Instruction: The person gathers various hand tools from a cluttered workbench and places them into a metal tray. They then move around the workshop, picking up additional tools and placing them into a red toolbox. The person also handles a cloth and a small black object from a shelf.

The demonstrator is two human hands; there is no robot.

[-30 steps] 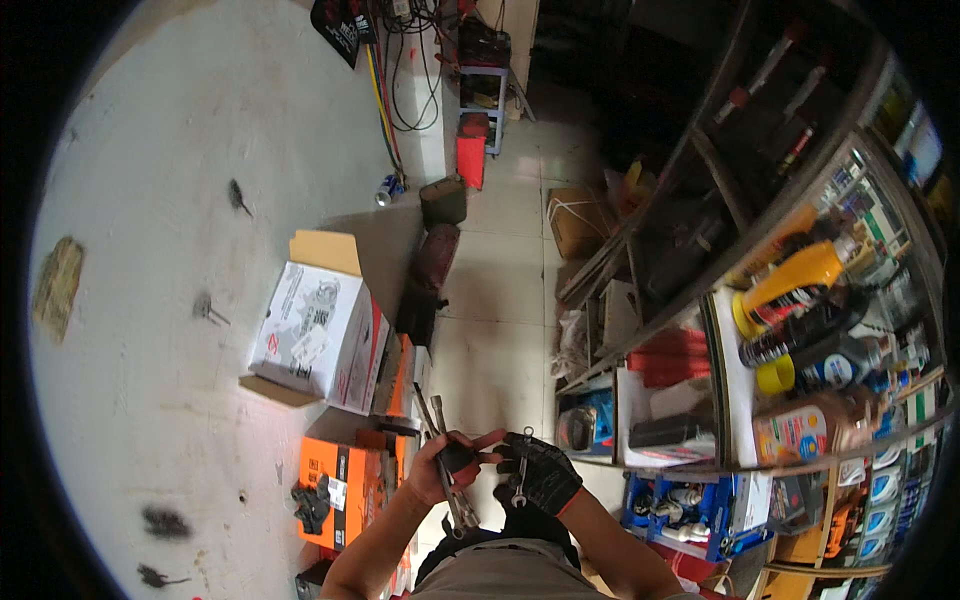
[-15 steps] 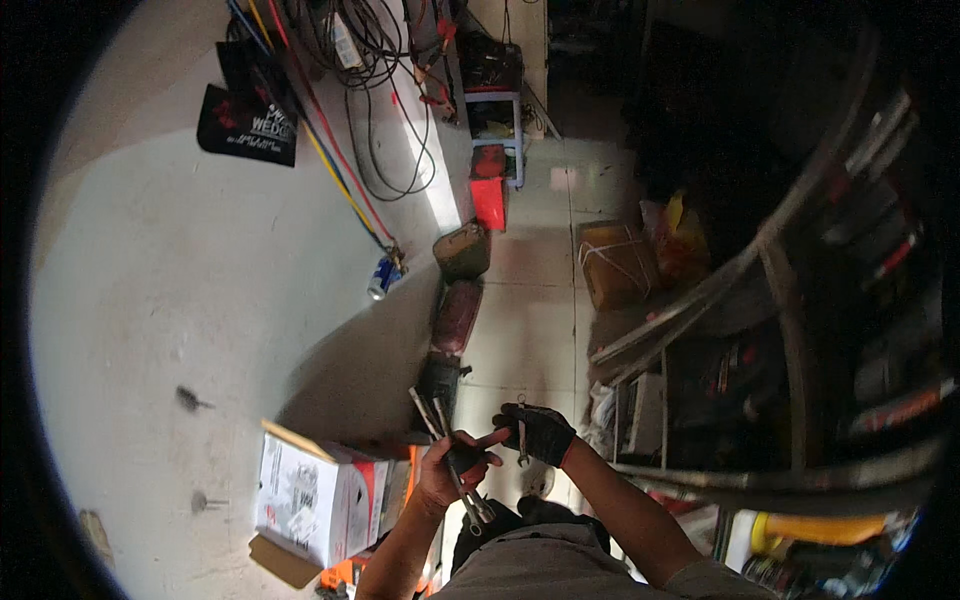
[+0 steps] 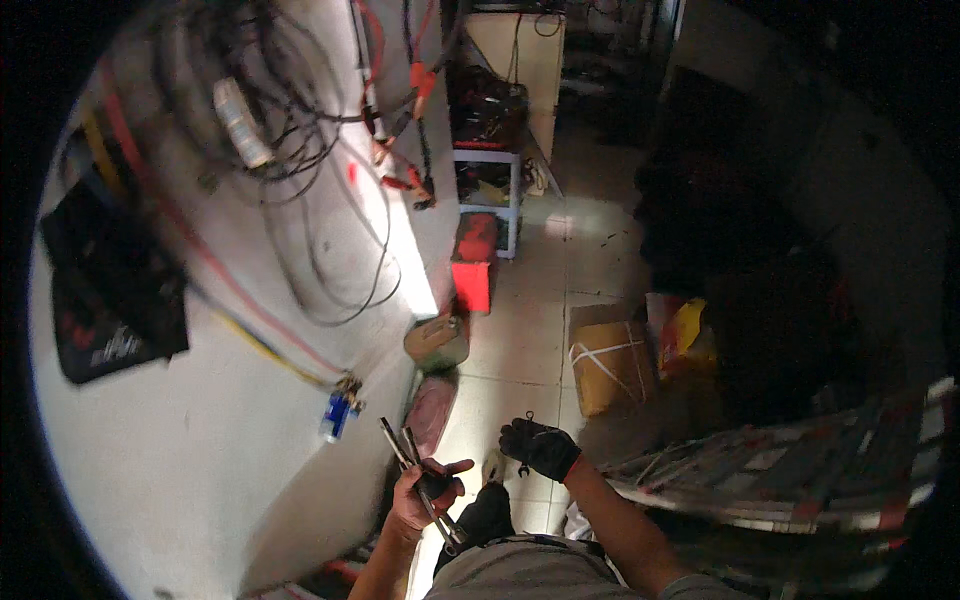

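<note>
My left hand (image 3: 408, 500) is wrapped round a few long metal rods (image 3: 397, 443) with ends like sockets or wrenches, held slanting. Something black (image 3: 437, 485) sits in the palm among them; I cannot make out what it is. The index finger points toward my other hand. My right hand (image 3: 542, 450), in a black glove, closes on a small combination wrench (image 3: 525, 470) whose two ends stick out above and below the fingers. A short gap separates the hands, both in front of my body.
Along the left wall stand a jerrycan (image 3: 438, 343), a red box (image 3: 472, 285) and a small rack (image 3: 488, 180). Cables (image 3: 290, 150) and hoses hang there, with a blue can (image 3: 335, 418). A strapped carton (image 3: 612, 370) lies on the right, near a blurred shelf (image 3: 780, 500).
I have moved forward along the aisle. The printed carton at the left has left the view, and the wall hoses and floor items look nearer. Both hands keep their tools.
</note>
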